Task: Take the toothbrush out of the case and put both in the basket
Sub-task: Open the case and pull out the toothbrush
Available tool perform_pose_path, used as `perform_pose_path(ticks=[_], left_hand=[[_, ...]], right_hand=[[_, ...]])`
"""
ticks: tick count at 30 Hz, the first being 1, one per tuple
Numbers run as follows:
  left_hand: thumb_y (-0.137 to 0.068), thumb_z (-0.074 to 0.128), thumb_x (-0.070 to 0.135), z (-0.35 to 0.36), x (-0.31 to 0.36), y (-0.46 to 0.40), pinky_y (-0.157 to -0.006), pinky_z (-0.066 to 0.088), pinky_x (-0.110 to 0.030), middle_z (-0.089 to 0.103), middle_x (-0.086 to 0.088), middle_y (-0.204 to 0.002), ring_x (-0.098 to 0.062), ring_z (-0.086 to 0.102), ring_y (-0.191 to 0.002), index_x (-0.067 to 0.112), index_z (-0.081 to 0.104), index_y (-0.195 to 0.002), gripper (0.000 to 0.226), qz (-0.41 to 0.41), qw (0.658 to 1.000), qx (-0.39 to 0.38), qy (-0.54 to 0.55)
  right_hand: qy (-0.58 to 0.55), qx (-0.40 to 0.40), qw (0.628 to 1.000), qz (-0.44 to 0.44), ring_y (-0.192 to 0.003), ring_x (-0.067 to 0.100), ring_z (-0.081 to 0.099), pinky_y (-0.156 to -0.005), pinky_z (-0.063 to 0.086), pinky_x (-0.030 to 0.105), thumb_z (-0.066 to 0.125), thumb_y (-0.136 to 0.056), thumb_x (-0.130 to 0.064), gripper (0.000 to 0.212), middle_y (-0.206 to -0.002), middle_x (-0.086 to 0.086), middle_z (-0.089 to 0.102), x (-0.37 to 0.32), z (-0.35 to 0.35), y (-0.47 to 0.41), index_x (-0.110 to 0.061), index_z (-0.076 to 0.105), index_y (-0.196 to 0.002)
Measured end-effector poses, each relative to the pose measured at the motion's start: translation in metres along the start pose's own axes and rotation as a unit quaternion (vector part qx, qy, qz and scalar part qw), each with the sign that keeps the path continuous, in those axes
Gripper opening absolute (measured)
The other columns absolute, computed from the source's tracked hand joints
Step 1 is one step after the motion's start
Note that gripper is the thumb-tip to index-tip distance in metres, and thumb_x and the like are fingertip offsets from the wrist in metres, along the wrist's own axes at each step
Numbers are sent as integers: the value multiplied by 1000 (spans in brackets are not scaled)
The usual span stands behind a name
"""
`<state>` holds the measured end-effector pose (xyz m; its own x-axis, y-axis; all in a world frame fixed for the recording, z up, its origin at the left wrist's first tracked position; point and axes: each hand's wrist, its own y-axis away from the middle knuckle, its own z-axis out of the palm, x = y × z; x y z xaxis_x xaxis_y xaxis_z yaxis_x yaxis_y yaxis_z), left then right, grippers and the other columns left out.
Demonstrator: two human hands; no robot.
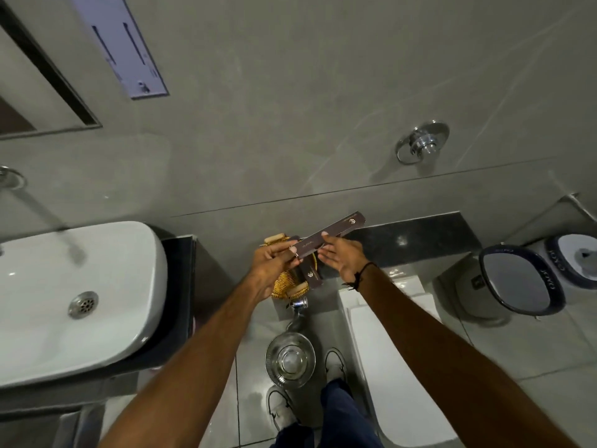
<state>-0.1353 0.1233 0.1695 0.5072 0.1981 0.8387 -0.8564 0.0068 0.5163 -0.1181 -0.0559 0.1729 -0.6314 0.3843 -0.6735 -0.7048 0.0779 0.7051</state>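
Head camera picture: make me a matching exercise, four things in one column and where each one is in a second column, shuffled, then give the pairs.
Things:
1. long brown case
2. woven basket
3. white sink
4. round chrome fitting

Places:
A. on the grey wall, upper right
B. far left, with a metal drain
C. held up between the left hand and the right hand
D. below the hands, partly hidden by them

Pairs: 1-C, 2-D, 3-B, 4-A

Between the fingers (292,250), a dark brown case (326,237) with a pale logo; below them, seemingly golden woven basket (284,284).
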Motion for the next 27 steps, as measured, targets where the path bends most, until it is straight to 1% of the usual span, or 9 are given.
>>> perform_pose_path(ticks=[4, 6, 10, 12, 14, 17, 20, 22, 27], left_hand=[[-93, 65, -3, -2, 9, 5, -70, 64, -21, 71, -21, -126, -18, 73, -89, -3, 68, -127, 34, 23, 1000, 7, -20], [-95, 61, -5, -3, 14, 7, -70, 65, -22, 70, -22, -127, -25, 73, -98, -4, 68, -126, 32, 26, 1000, 10, -8], [-99, 51, -9, -6, 21, 9, -74, 66, -27, 69, -24, -126, -29, 72, -102, 4, 73, -108, 27, -1, 996, 11, 85], [-102, 47, -5, -7, 24, 11, -79, 66, -31, 68, -22, -126, -28, 70, -105, 6, 73, -105, 28, -21, 992, 8, 124], [-104, 47, 6, -6, 26, 10, -85, 64, -33, 69, -16, -118, -22, 70, -98, 8, 72, -105, 25, -45, 983, 20, 178], [-105, 46, 24, -3, 29, 14, -66, 63, -28, 77, -10, -87, -18, 74, -75, 8, 66, -100, 26, -78, 960, 45, 266], [-104, 45, 30, -2, 30, 16, -49, 58, -24, 69, -12, -86, -19, 67, -68, 6, 62, -110, 30, -110, 941, 80, 311], [-103, 46, 28, -4, 31, 17, -44, 55, -22, 64, -11, -85, -17, 61, -64, 6, 61, -112, 28, -116, 936, 104, 317], [-103, 47, 29, -10, 34, 15, -40, 51, -20, 55, -5, -72, -12, 53, -54, 9, 60, -87, 29, -127, 923, 124, 340]], right_hand=[[0, 2, 1000, -26, -82, 19, 72, -60, 61, 24, 72, -93, -19, 13, -93, 11, 71, -7, 9, 5, -10, 64, -97], [-11, 0, 999, -31, -82, 20, 72, -64, 60, 27, 71, -94, -17, 12, -92, 12, 70, -11, 14, 8, -10, 62, -96], [1, -19, 998, -53, -82, 19, 70, -69, 59, 28, 70, -95, -18, 11, -95, 12, 69, -24, 25, 18, -12, 60, -94], [36, 14, 992, -120, -84, 21, 73, -72, 62, 29, 72, -92, -19, 13, -103, 14, 73, -30, 33, 24, -9, 64, -97], [114, 70, 961, -242, -90, 26, 76, -75, 63, 31, 76, -89, -20, 23, -104, 15, 76, -30, 44, 33, -6, 65, -104], [284, 37, 884, -371, -89, 22, 75, -77, 64, 32, 79, -85, -24, 27, -99, 10, 77, -18, 64, 49, -8, 64, -102], [314, 24, 864, -393, -89, 18, 73, -77, 63, 30, 79, -85, -28, 31, -99, 6, 74, -11, 76, 59, -10, 63, -105], [332, 21, 844, -421, -75, -2, 69, -65, 57, 12, 81, -84, -28, 27, -90, -5, 72, -12, 81, 62, -14, 62, -99], [323, 11, 817, -478, -66, -4, 66, -57, 51, 7, 79, -85, -31, 25, -80, -14, 65, -18, 90, 66, -20, 60, -97]])
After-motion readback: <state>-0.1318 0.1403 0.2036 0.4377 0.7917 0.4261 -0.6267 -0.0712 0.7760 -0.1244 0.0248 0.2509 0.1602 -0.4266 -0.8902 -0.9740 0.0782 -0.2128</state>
